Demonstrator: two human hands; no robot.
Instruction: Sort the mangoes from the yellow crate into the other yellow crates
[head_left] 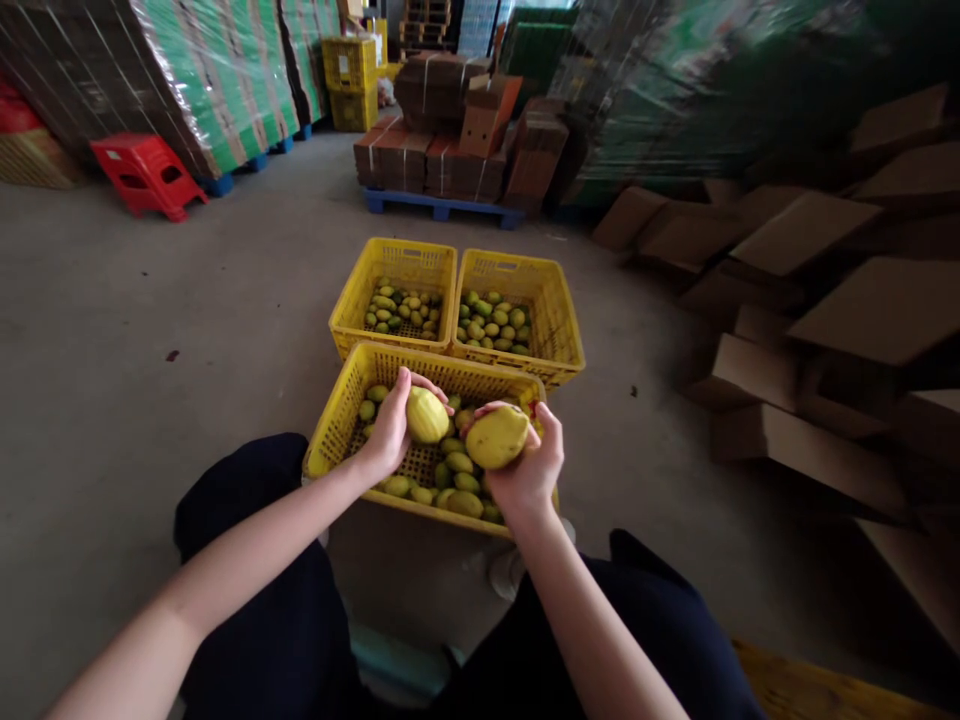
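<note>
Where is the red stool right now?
In the head view, the red stool stands on the floor at upper left, beside the plastic-wrapped green stack.

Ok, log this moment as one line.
left hand: holds yellowish fruit | right hand: holds another fruit | below: yellow crate, fruit inside | beyond: two more crates

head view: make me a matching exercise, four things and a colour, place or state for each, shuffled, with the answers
Things:
1. left hand
2. near crate
3. stool
4. pallet

Descriptions:
A. blue, under stacked cardboard
B. curled around a fruit
C. red, standing on the floor
D. yellow, with lattice-like sides

Pairs: 1-B, 2-D, 3-C, 4-A
</note>
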